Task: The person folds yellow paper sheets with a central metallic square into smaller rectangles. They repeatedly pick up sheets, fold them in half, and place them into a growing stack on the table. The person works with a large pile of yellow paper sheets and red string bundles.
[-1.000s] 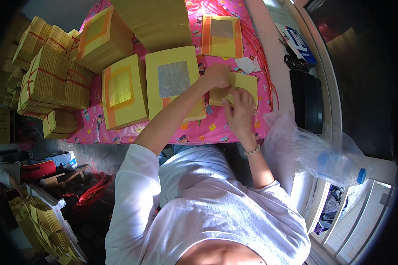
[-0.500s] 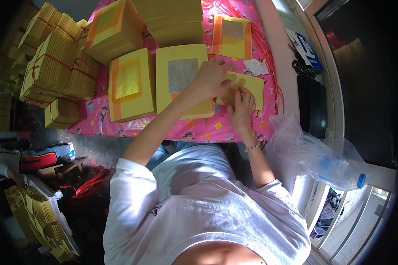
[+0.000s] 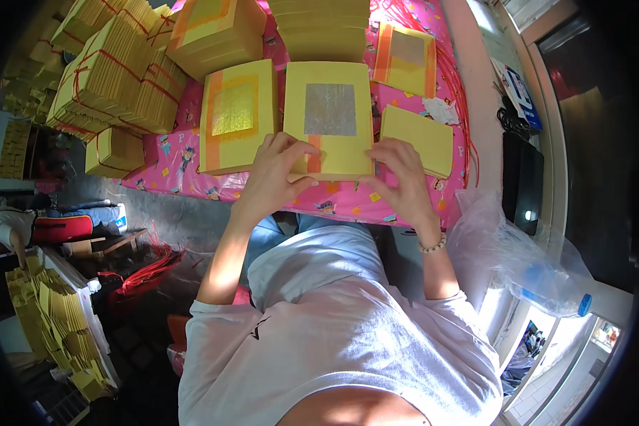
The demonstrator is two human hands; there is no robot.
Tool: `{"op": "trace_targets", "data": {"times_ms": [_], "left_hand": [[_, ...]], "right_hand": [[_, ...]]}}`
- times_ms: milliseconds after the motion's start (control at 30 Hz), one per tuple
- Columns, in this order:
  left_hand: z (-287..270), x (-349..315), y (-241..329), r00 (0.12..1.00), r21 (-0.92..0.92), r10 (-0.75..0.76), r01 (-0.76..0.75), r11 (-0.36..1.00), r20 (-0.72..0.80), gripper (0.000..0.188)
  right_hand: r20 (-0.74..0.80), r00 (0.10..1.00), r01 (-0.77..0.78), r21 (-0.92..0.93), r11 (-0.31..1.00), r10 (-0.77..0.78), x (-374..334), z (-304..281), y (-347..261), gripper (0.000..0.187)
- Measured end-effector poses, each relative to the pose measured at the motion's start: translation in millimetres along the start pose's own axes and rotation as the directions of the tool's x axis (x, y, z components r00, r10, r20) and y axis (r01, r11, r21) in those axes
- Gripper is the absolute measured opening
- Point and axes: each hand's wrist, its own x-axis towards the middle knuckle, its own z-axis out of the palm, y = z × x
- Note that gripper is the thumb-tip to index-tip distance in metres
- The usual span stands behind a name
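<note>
Near the tabletop's (image 3: 348,204) front edge, a silver-foiled paper stack (image 3: 331,112) is being clamped at its near corners by left hand (image 3: 277,170) and right hand (image 3: 402,177), seemingly for alignment.

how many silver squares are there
2: one silver square on the front middle stack, another silver square on the yellow paper at upper right. More may be hidden below.

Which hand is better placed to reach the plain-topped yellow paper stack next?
Probably the right hand: it is just beside that plain-topped stack. The left hand is farther off, near the silver-foil-topped stack's left front corner.
</note>
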Motion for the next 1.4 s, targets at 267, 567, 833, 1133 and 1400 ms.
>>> {"op": "trace_targets", "data": {"times_ms": [267, 567, 833, 1133, 1400], "left_hand": [[6.4, -11.9, -10.2, 0.997, -0.061, -0.045, 0.041, 0.997, -0.061, 0.034], [8.1, -11.9, -23.9, 0.994, -0.146, -0.023, 0.007, 0.989, -0.106, 0.016], [8.3, -8.1, -22.5, 0.990, -0.152, -0.088, 0.071, 0.986, -0.106, 0.012], [12.6, -7.0, -24.7, 0.983, -0.198, -0.137, 0.111, 0.974, -0.122, 0.013], [3.3, 2.1, -4.7, 0.988, 0.103, 0.036, -0.021, 0.995, -0.149, 0.034]], "right_hand": [[0.077, 0.995, 0.063, -0.023, 0.998, -0.061, 3.4, 15.8, 1.8, 0.029], [0.026, 0.998, -0.062, 0.139, 0.988, 0.059, 11.6, 18.5, 4.8, 0.009], [0.036, 0.974, -0.224, 0.250, 0.942, 0.222, 12.2, 26.2, 6.7, 0.008], [0.021, 0.971, -0.237, 0.269, 0.934, 0.240, 13.5, 28.9, 8.3, 0.008], [-0.019, 0.988, -0.147, 0.128, 0.981, 0.150, 23.8, 17.9, -4.6, 0.009]]}}
